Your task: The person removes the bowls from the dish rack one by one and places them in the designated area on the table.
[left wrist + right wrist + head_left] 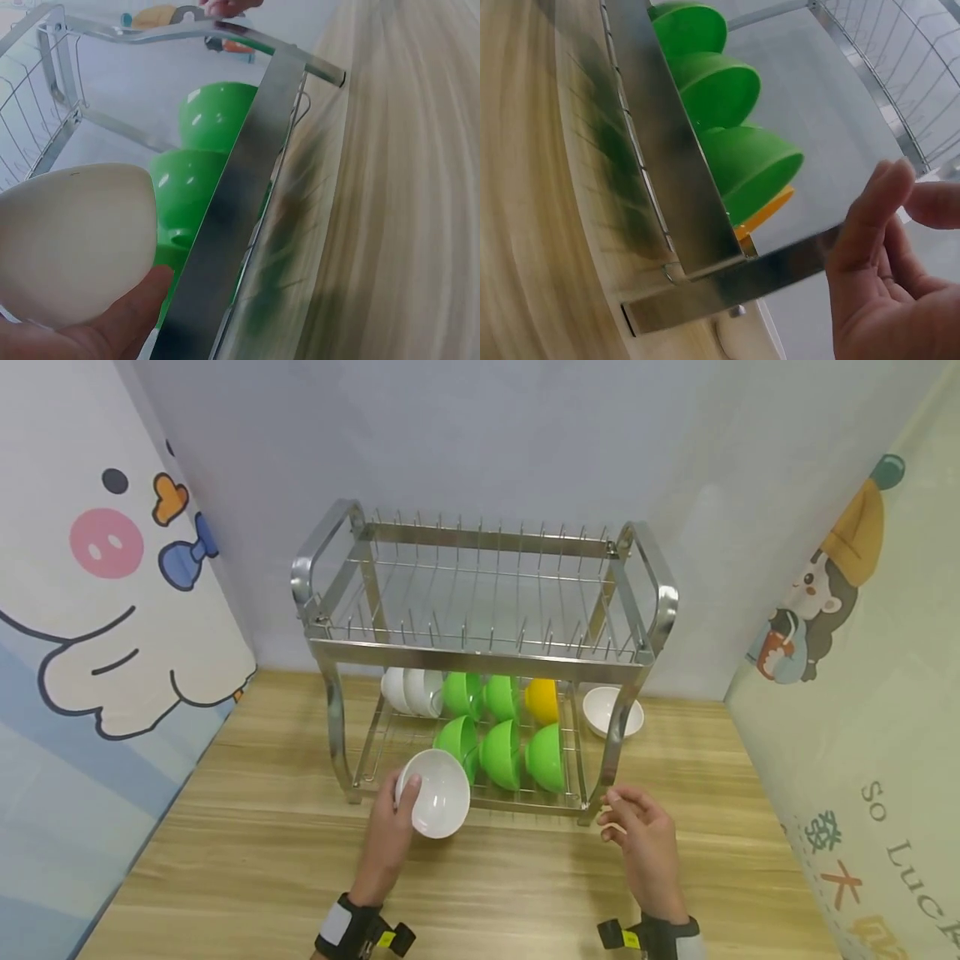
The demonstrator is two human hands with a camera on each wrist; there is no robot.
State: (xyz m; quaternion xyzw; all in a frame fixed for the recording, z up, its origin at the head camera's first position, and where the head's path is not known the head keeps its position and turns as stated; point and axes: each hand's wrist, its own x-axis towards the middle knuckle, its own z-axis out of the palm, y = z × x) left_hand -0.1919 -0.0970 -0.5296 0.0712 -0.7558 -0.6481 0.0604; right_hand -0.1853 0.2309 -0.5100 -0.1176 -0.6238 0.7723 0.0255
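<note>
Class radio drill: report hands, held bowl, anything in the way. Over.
Left hand gripping white bowl, tilted, before dish rack. Right hand holding nothing visible. Perhaps in the way: green bowls on rack behind it.

From here I see a white round bowl (435, 794), green round bowls (501, 756), one yellow bowl (542, 702), tan wood-grained tabletop (517, 897).
</note>
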